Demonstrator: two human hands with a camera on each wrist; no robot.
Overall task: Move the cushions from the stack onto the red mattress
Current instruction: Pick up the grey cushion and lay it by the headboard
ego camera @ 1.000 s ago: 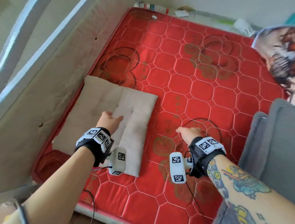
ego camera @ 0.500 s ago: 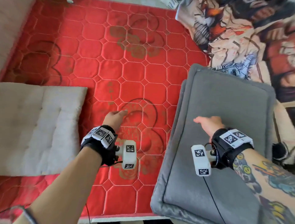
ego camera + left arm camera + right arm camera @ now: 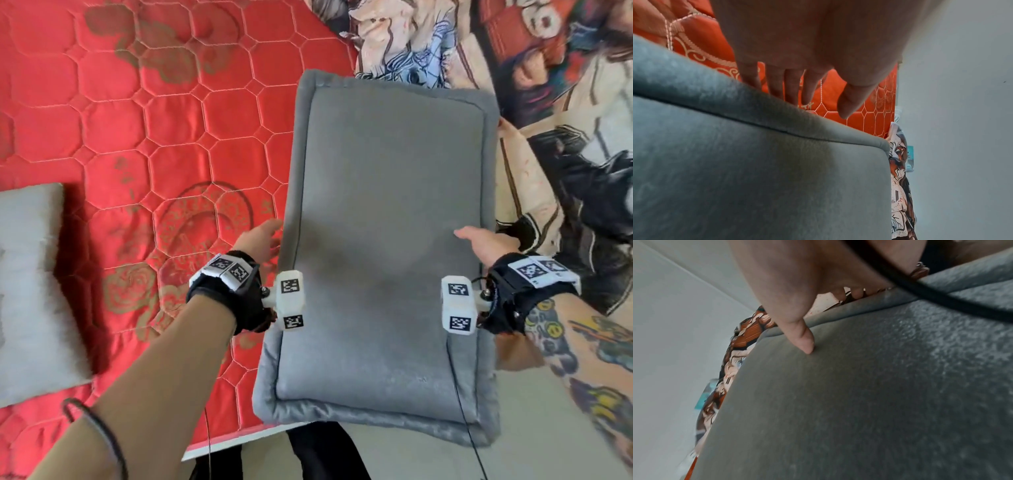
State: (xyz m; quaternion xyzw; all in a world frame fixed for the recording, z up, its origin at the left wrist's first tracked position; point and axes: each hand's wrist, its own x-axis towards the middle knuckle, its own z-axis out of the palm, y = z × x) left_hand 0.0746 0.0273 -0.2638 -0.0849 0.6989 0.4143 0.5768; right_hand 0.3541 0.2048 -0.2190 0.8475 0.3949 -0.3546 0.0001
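Note:
A large grey cushion (image 3: 387, 240) lies in the middle of the head view, its left part over the red mattress (image 3: 137, 137). My left hand (image 3: 263, 236) is at its left edge. The left wrist view shows straight fingers (image 3: 791, 84) reaching past the cushion's rim (image 3: 756, 113), with the thumb held clear of it. My right hand (image 3: 479, 240) holds the right edge: its thumb (image 3: 803, 340) presses the grey cushion's top (image 3: 859, 402) and its fingers curl over the rim. A beige cushion (image 3: 27, 291) lies flat on the mattress at the far left.
A blanket with printed figures (image 3: 513, 51) lies beyond and to the right of the grey cushion. Pale floor (image 3: 548, 428) shows at the lower right. The mattress's front edge (image 3: 239, 442) runs below my left forearm, with dark trouser legs (image 3: 325, 455) beside it.
The view has swung right, away from the beige cushion. Both hands left the mattress and beige cushion and went to the grey cushion's sides; the right hand slid from its top to its right edge.

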